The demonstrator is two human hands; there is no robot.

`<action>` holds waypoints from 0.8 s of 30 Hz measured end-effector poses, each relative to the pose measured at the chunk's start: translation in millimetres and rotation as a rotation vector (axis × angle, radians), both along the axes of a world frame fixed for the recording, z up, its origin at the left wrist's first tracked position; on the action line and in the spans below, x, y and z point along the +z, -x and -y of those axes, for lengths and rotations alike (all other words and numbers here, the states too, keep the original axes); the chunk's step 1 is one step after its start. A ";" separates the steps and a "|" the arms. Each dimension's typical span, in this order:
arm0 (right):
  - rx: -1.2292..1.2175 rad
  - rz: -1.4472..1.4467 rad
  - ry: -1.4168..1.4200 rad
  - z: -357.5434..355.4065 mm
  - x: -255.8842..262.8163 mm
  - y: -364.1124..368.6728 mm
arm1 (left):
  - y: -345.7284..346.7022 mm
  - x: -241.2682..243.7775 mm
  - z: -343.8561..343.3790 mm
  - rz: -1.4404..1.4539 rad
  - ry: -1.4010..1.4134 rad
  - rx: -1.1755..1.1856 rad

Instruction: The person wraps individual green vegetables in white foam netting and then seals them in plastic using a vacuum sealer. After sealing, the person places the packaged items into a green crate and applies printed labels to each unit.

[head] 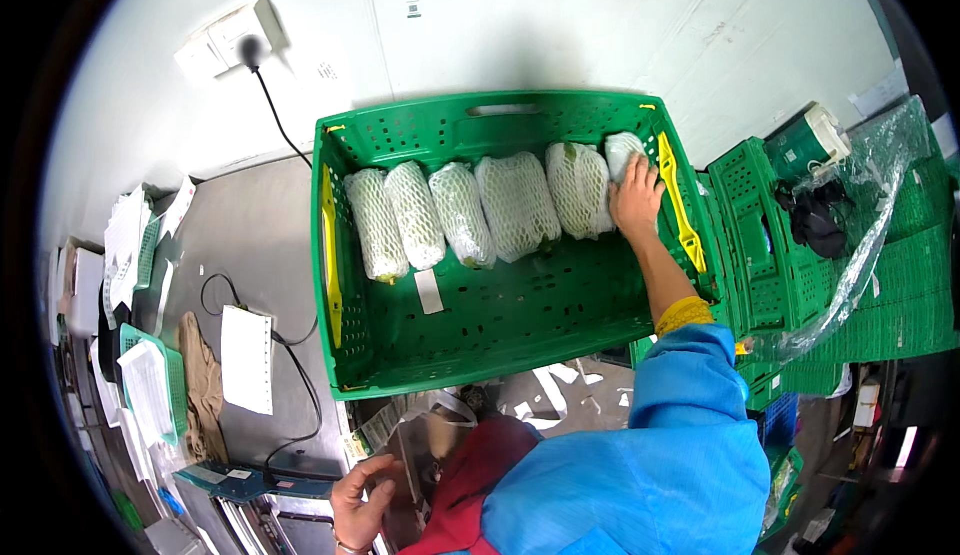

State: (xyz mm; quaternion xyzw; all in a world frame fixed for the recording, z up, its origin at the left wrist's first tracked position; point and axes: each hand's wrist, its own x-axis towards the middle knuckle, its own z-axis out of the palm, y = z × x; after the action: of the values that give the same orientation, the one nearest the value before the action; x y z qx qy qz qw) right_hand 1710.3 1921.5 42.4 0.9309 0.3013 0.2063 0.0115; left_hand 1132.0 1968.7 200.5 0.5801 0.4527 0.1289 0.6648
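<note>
A large green plastic crate (495, 367) with yellow handles stands before me. Along its far side lie several wrapped, pale green vegetables or fruits in white foam netting (517, 206). At the row's right end, my right hand (637, 198) rests on a white wrapped piece (622, 151), its fingers spread over the near part; whether they grip it cannot be told. A blank-looking white slip (429, 291) lies on the crate floor, below the left pieces. Near the bottom edge, outside the crate, my left hand (364, 499) is raised with curled fingers apart and nothing in it.
Left of the crate, a metal table (255, 217) bears a black cable, a paper sheet (247, 360), a brown cloth (201, 390) and a small green basket (176, 382). Stacked green crates (780, 255) and clear plastic film stand at right. A wall with a plugged-in socket rises behind.
</note>
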 end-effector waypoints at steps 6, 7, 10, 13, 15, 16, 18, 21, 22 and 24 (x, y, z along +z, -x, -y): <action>0.437 -0.029 -0.170 -12.7 -35.0 -33.1 | 12.4 1.1 10.2 -0.025 0.075 0.161; 0.467 -0.001 -0.133 -18.1 -42.8 -40.4 | 22.8 0.5 10.2 -0.121 0.053 0.087; 0.300 -0.540 0.059 -32.6 -33.8 -55.3 | 49.2 -22.1 32.6 -0.112 -0.071 0.048; 0.660 -0.134 0.821 10.5 -61.7 -166.3 | 64.9 -4.3 36.3 0.004 -0.121 0.007; 0.590 -0.337 0.253 -74.8 -5.0 -88.4 | 81.6 -16.5 64.0 0.009 -0.191 0.070; 0.620 -0.486 -0.036 -106.0 46.9 -23.2 | 92.1 -16.3 72.9 0.092 -0.086 0.149; 0.817 -0.693 -0.312 -154.1 132.5 105.6 | 127.2 -20.2 99.0 0.137 -0.128 0.301; 1.114 -0.971 -0.414 -185.4 206.4 251.8 | 167.2 -23.5 126.5 0.205 -0.172 0.649; 1.186 -1.060 -0.400 -191.4 213.7 289.9 | 196.6 -19.0 138.3 0.092 -0.330 0.754; 1.330 -1.177 -0.271 -220.3 210.1 340.8 | 270.8 -3.7 171.6 0.098 -0.366 1.082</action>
State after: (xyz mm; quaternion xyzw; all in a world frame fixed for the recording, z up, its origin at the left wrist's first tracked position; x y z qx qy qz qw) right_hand 1369.5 2141.8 252.5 0.5124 0.7083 -0.3065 -0.3765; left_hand 861.2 1797.1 196.8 0.3650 0.6242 0.5537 0.4130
